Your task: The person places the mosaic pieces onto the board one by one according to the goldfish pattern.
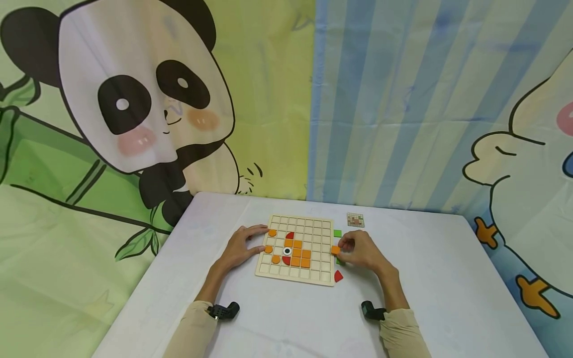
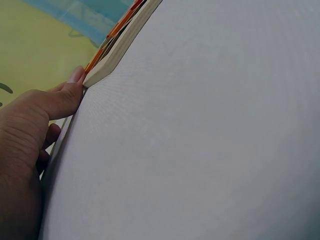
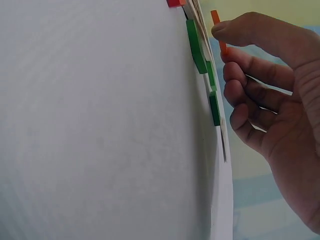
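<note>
A pale wooden grid board [image 1: 321,268] lies on the table with orange, red and eye-marked tiles in its cells. My left hand [image 1: 239,247] rests at its left side, thumb and forefinger stretched out to the edge. The left wrist view shows the thumb [image 2: 65,101] touching that edge near an orange piece. Between thumb and forefinger, my right hand [image 1: 363,251] pinches an orange square tile [image 1: 335,250] just over the board's right edge. The tile [image 3: 219,32] is held clear of the table, its thin side showing in the right wrist view.
Right of the board lie a green tile [image 1: 337,233], another green piece [image 1: 341,261] partly under the right hand, and a red piece [image 1: 338,276]. A small pattern card [image 1: 355,220] lies farther back on the white table [image 1: 286,318]. Printed curtains stand behind.
</note>
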The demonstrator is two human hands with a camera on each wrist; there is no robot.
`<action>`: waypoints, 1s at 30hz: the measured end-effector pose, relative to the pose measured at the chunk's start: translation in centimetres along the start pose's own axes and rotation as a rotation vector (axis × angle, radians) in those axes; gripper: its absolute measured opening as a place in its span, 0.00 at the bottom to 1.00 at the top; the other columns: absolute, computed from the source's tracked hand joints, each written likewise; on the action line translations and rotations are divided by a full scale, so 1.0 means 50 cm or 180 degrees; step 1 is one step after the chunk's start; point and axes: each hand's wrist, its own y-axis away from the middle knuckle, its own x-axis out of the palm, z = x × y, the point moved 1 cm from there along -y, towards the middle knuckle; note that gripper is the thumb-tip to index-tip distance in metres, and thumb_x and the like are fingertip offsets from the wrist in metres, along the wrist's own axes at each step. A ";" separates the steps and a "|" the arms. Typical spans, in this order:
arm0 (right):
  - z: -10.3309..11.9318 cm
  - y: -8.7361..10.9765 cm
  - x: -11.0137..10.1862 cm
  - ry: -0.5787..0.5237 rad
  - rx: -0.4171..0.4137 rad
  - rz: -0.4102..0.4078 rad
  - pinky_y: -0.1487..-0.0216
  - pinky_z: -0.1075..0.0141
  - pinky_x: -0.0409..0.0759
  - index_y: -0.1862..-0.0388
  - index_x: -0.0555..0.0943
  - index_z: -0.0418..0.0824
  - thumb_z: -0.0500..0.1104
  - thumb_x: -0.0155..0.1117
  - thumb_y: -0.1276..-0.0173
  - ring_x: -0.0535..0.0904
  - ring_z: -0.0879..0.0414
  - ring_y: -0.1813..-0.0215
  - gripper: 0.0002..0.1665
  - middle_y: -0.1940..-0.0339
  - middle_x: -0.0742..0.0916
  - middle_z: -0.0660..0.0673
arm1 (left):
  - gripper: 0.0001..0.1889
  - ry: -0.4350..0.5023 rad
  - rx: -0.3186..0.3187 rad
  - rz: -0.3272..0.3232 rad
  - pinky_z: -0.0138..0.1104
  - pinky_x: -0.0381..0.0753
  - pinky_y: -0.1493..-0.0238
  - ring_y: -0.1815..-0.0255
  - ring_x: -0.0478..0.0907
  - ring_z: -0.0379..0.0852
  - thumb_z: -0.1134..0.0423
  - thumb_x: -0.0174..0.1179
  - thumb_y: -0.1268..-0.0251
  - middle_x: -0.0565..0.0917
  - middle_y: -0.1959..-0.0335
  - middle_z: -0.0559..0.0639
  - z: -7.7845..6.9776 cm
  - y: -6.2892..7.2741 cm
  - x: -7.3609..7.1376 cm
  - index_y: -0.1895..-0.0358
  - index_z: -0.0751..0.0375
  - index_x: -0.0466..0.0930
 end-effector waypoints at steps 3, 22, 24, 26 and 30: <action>0.003 -0.005 0.004 -0.0021 0.0006 0.0029 0.60 0.67 0.81 0.63 0.89 0.40 0.38 0.83 0.44 0.80 0.56 0.65 0.11 0.69 0.88 0.49 | 0.31 -0.0012 -0.0004 0.0003 0.42 0.72 0.43 0.48 0.74 0.44 0.55 0.78 0.33 0.82 0.24 0.43 0.000 -0.001 0.000 0.27 0.44 0.84; 0.023 -0.060 0.033 -0.0131 -0.0280 0.0120 0.62 0.68 0.81 0.65 0.91 0.38 0.36 0.83 0.44 0.80 0.60 0.69 0.09 0.72 0.88 0.49 | 0.31 -0.0022 -0.0013 0.0004 0.44 0.73 0.41 0.43 0.77 0.46 0.55 0.78 0.33 0.82 0.23 0.44 -0.008 -0.001 -0.003 0.27 0.45 0.83; 0.023 -0.061 0.037 -0.0133 -0.0290 0.0127 0.62 0.67 0.81 0.65 0.91 0.38 0.36 0.83 0.43 0.80 0.60 0.69 0.09 0.72 0.89 0.49 | 0.31 -0.0016 -0.0009 -0.0006 0.44 0.73 0.41 0.44 0.77 0.46 0.55 0.79 0.33 0.82 0.23 0.44 -0.008 0.000 -0.002 0.27 0.46 0.84; 0.024 -0.063 0.041 -0.0126 -0.0288 0.0137 0.62 0.68 0.81 0.64 0.91 0.38 0.36 0.83 0.42 0.80 0.60 0.69 0.08 0.71 0.89 0.49 | 0.31 -0.0019 -0.0005 -0.0016 0.44 0.73 0.42 0.45 0.77 0.47 0.56 0.79 0.34 0.82 0.24 0.45 -0.008 0.002 -0.002 0.27 0.46 0.84; 0.031 -0.065 0.046 -0.0133 -0.0298 0.0145 0.62 0.67 0.81 0.64 0.92 0.38 0.36 0.83 0.41 0.80 0.60 0.69 0.08 0.71 0.89 0.49 | 0.30 -0.0013 0.0001 -0.0032 0.44 0.74 0.42 0.45 0.77 0.47 0.56 0.79 0.34 0.82 0.24 0.44 -0.008 0.002 -0.003 0.27 0.45 0.84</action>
